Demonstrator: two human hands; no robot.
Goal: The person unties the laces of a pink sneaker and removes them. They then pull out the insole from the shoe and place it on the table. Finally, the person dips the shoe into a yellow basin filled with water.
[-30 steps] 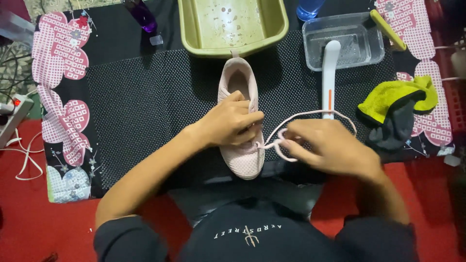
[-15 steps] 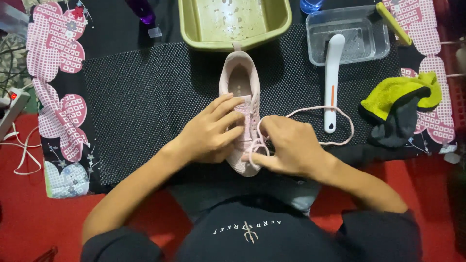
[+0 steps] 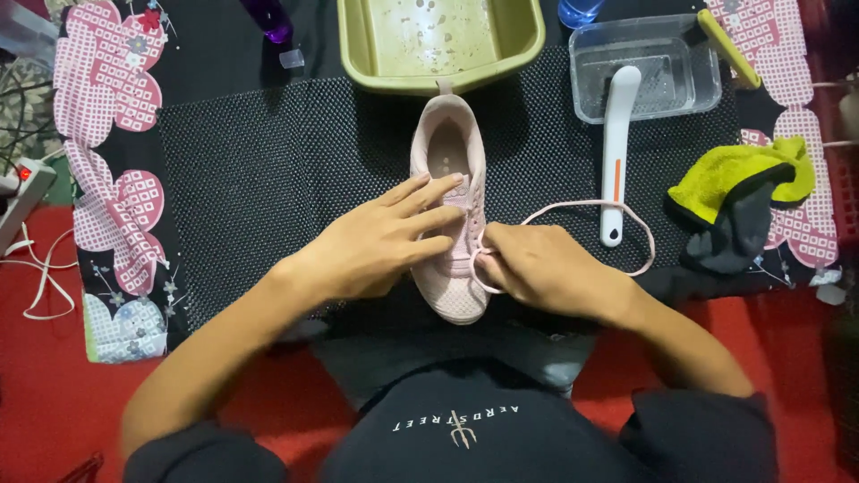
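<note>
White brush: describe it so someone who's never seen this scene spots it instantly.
Start at the clear plastic tub at the mat's top right. The white brush leans its head over the tub's front edge, its handle pointing toward the person. It is the only long white object there, with a thin orange stripe, left of the yellow-green cloth.

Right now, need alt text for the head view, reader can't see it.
A person's left hand lies flat on a pale pink shoe on a black mesh mat while the right hand pinches its pink lace. Behind it are an olive basin, a clear tub, a white-handled brush and a yellow-grey cloth.
</note>
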